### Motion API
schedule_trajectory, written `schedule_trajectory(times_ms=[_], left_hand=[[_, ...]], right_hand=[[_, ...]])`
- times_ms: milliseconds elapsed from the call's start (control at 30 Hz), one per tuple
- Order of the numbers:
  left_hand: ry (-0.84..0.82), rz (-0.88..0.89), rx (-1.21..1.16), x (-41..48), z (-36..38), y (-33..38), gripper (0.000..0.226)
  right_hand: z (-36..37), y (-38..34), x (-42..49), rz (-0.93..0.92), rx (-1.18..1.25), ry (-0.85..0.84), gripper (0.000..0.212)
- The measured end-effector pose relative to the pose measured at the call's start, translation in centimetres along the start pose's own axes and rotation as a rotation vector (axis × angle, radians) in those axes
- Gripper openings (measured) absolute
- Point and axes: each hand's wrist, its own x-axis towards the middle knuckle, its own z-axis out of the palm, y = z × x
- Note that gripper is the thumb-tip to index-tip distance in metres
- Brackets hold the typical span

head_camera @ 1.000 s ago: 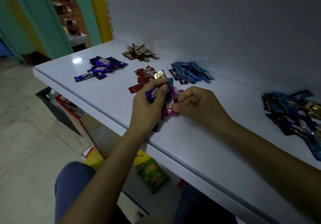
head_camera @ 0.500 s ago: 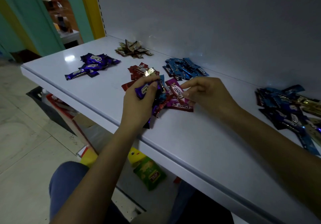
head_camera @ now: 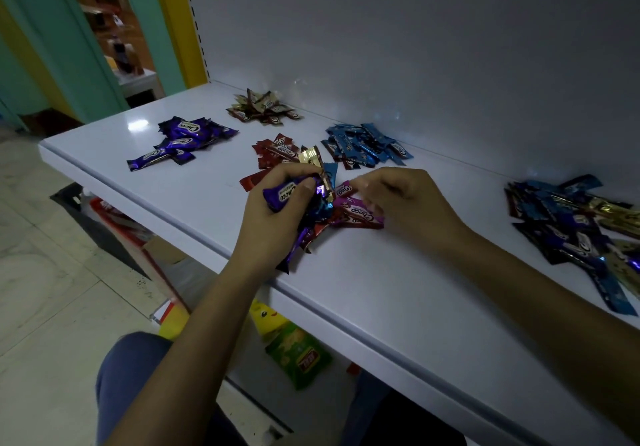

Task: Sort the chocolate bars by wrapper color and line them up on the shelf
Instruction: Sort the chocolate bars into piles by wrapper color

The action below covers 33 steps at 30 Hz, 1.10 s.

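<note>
Four colour heaps lie on the shelf [head_camera: 381,293] in the head view: purple pile [head_camera: 183,141] at ten o'clock of the hands, brown pile [head_camera: 263,111] at twelve, red pile [head_camera: 277,153] just behind them, blue pile [head_camera: 367,148] at one. The left hand [head_camera: 273,217] clenches a mixed bunch [head_camera: 311,210], probably as stock to sort from. The right hand [head_camera: 405,203] has its fingers [head_camera: 360,186] pinching a pink bar [head_camera: 344,190], likely starting a new group. An unsorted heap [head_camera: 571,224] waits at three o'clock. Bare shelf lies between, and the bunch's tail hangs close to the front edge.

"Choco" reads on the purple bar [head_camera: 285,194] gripped in the left hand [head_camera: 273,217], on the pink bars [head_camera: 362,215] pinched at the right hand's [head_camera: 405,203] fingertips, and on the purple pile [head_camera: 187,134] well beyond the left fingers. Other print is too small to read.
</note>
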Motion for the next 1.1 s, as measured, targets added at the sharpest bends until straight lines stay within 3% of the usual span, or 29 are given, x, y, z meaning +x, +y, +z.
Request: schedule_trajectory(times_ms=[100, 200, 367, 700, 800, 900, 967, 1100], left_hand=[[-0.028, 0.016, 0.002, -0.1, 0.0, 0.2, 0.02], [-0.038, -0.015, -0.013, -0.1, 0.1, 0.4, 0.019], [0.003, -0.104, -0.058, 0.0, 0.5, 0.3, 0.053], [0.152, -0.174, -0.098, 0.3, 0.2, -0.1, 0.015], [0.182, -0.161, -0.125, 0.4, 0.2, -0.1, 0.007], [0.211, -0.161, -0.177, 0.5, 0.1, 0.1, 0.009], [0.237, -0.175, -0.19, 0.5, 0.0, 0.1, 0.009], [0.233, -0.193, -0.174, 0.5, 0.1, 0.2, 0.007]], right_hand=[[0.4, -1.4, 0.2, 0.105, 0.218, -0.1, 0.012], [1.0, -1.9, 0.6, 0.127, 0.283, -0.09, 0.005], [1.8, -2.5, 1.1, 0.128, 0.371, 0.011, 0.014], [2.1, -2.9, 3.3, -0.003, 0.272, -0.012, 0.019], [1.7, -3.4, 4.2, -0.082, 0.114, -0.132, 0.023], [0.8, -4.4, 5.3, -0.062, 0.064, -0.237, 0.014], [0.0, -4.5, 6.7, -0.002, 0.083, -0.186, 0.009], [-0.9, -1.8, 10.2, 0.103, 0.113, 0.087, 0.017]])
